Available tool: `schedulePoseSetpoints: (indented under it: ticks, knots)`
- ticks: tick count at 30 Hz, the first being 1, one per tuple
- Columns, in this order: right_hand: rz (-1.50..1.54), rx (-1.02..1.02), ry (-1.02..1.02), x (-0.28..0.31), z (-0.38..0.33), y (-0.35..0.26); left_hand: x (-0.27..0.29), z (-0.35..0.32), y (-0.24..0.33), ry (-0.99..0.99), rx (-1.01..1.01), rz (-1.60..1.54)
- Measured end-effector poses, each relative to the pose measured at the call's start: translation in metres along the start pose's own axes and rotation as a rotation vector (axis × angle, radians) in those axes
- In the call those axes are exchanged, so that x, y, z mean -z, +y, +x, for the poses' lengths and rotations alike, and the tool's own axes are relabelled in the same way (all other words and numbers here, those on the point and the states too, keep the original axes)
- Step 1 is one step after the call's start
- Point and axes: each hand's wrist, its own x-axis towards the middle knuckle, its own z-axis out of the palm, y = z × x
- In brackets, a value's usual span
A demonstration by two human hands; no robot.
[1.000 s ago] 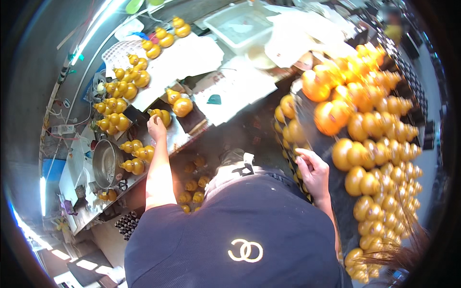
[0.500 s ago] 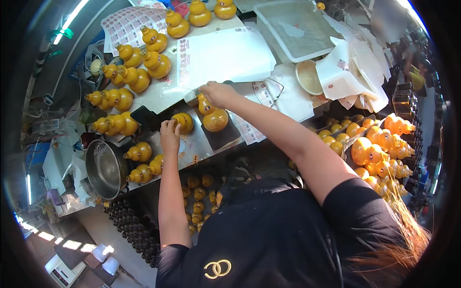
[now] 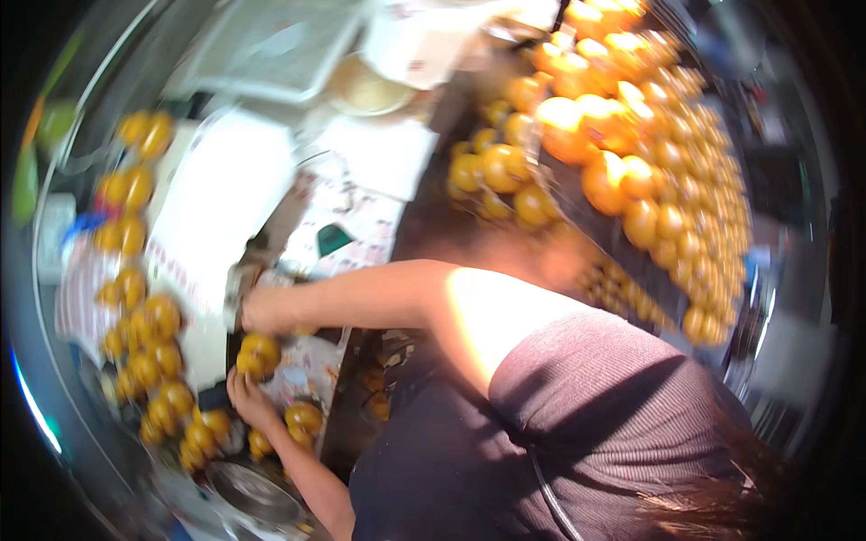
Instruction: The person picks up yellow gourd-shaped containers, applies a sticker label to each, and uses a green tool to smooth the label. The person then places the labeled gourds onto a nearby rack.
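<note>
My left hand [image 3: 252, 399] is closed at the narrow end of a yellow gourd-shaped bottle [image 3: 260, 355], which lies on the work table. Farther up the table, my right hand [image 3: 260, 307] is bent down at the wrist, its fingers smeared by motion. Whether it holds anything does not show. A sliver of another yellow gourd-shaped bottle [image 3: 304, 330] peeks out below my right forearm, mostly covered by it. Close to my left forearm lie more of these bottles [image 3: 302, 417].
Yellow bottles [image 3: 144, 365] line the table's left side, beside a bright white paper sheet [image 3: 221, 171]. A metal pan [image 3: 257, 494] sits at the near left. A clear plastic tub [image 3: 271, 54] and a round bowl [image 3: 368, 88] stand at the back. Stacked bottles [image 3: 663, 216] fill the right.
The whole view has swung to the right and blurred, bringing the stacked bottles into full sight. My left hand stays at its bottle; my right hand's fingers have become hard to read.
</note>
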Motion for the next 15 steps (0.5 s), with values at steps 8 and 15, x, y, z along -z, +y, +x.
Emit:
schedulePoseSetpoints:
  ticks: [8, 15]
  knots:
    - [0.148, -0.229, 0.725, 0.101, -0.331, -0.046, 0.088, 0.019, 0.142, 0.049, -0.82, 0.098]
    - [-0.59, -0.97, 1.326, 0.056, -0.581, -0.188, 0.049, -0.006, 0.351, -0.336, -1.353, -0.214]
